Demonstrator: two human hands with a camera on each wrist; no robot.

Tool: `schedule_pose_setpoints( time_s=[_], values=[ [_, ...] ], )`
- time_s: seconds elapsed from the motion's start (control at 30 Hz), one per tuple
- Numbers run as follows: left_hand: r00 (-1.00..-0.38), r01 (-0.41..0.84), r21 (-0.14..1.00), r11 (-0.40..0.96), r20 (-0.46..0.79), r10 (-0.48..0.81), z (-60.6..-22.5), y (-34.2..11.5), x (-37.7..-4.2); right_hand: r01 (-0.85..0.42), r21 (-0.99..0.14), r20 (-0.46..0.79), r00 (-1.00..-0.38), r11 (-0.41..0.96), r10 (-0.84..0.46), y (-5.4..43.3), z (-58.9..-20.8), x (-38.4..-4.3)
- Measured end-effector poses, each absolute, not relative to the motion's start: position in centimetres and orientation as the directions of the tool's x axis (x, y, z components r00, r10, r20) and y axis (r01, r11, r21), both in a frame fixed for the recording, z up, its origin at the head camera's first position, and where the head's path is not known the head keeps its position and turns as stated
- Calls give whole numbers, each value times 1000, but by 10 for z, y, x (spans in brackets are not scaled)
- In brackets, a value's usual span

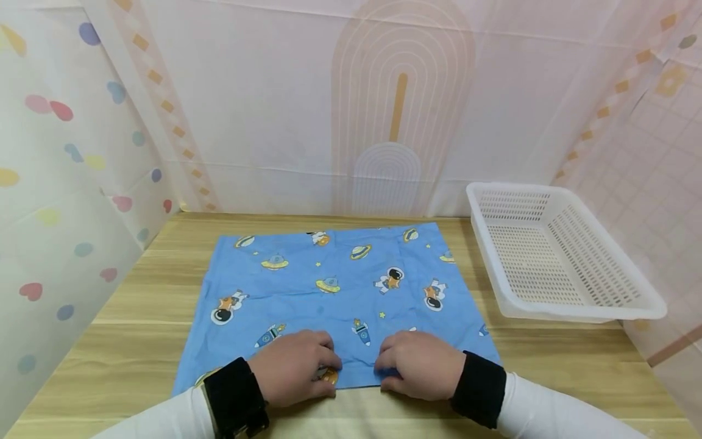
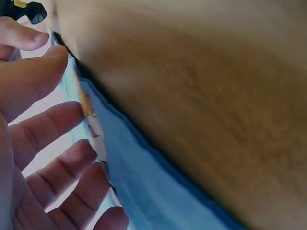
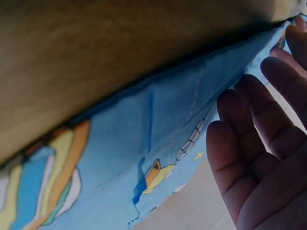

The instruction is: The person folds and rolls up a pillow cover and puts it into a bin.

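A blue cloth printed with astronauts, rockets and flying saucers lies spread on the wooden table, with a few light creases. My left hand is at its near edge, left of the middle, fingertips down on the fabric. To the right, a short gap away, my right hand rests on the same edge. In the left wrist view the loosely bent fingers and thumb stand apart, fingertips against the cloth. The right wrist view has the fingers nearly straight beside the cloth, tips right at it.
A white perforated plastic basket stands at the right of the wooden table. Patterned curtains hang behind the table and along both sides. Each wrist wears a black band over a white sleeve.
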State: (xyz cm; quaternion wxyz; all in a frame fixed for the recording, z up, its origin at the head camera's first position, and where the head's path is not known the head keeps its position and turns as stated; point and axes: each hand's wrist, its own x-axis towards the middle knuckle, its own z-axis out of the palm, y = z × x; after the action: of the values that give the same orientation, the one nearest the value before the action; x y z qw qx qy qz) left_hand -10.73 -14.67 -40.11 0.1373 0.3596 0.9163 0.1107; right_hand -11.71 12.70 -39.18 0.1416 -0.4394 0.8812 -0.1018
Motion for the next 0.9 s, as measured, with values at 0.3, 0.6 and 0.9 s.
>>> schedule_pose_setpoints(
  time_s=[0.3,0.6,0.9],
  values=[
    [-717,618,341,708,-125,686,-404,-150,-122,-762,-243,-140,-584,600,-799,118,-398,-122],
    [-725,637,295,712,-82,684,-407,-155,-138,-750,-177,-108,-629,637,-770,110,-399,-127],
    [-696,711,171,682,37,717,-410,-151,-139,-763,-153,-24,-632,628,-774,106,-400,-129]
  ],
)
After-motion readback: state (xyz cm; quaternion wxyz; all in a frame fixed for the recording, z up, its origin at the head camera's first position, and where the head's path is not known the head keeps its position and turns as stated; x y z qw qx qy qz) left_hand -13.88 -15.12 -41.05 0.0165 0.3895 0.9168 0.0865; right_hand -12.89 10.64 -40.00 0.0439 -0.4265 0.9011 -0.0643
